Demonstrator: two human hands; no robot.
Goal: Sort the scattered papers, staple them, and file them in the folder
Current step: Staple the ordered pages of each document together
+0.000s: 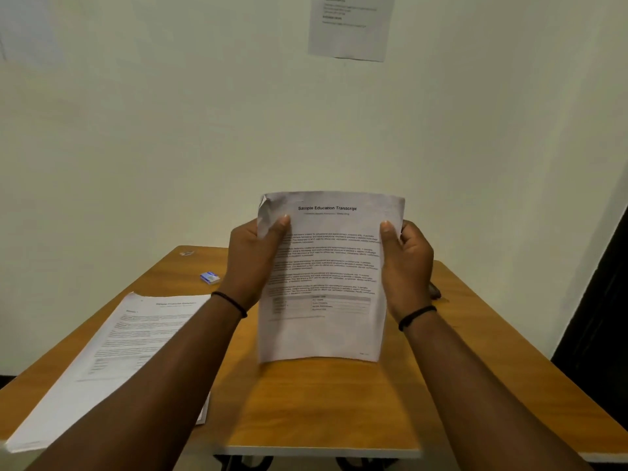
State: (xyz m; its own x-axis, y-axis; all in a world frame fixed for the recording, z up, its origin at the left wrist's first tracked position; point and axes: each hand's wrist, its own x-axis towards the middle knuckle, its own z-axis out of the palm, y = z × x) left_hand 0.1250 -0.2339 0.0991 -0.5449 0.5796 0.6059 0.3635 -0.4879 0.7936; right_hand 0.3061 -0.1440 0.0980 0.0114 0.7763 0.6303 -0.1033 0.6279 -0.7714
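Transcript sheets (326, 277) upright above table (323, 402) — left hand (253, 263), right hand (406, 266) each pinching an edge.

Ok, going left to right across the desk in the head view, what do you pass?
Paper stack lying flat → small blue box → left hand → held transcript pages → right hand.
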